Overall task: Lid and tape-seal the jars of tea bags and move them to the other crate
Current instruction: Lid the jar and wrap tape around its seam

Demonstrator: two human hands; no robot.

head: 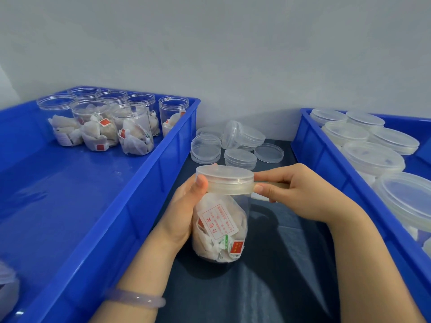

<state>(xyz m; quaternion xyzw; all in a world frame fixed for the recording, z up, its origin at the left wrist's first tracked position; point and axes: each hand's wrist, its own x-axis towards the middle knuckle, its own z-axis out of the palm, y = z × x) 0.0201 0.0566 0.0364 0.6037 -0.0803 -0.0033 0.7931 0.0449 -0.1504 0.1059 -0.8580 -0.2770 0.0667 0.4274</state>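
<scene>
A clear jar of tea bags (220, 231) with a translucent lid (225, 177) stands tilted between two blue crates. My left hand (186, 210) grips the jar's left side, thumb on the lid's rim. My right hand (300, 194) pinches a strip of clear tape (268, 185) stretched from the lid's right edge, where a tape band wraps the seam. The left crate (144, 180) holds several open jars of tea bags (133, 129) at its far end. The right crate (326, 159) holds several lidded jars (373, 157).
Several loose translucent lids (240, 145) lie on the dark table surface (279, 264) at the back, between the crates. A grey wall (233, 54) closes off the far side. Another clear jar (7, 283) shows at the left crate's near corner.
</scene>
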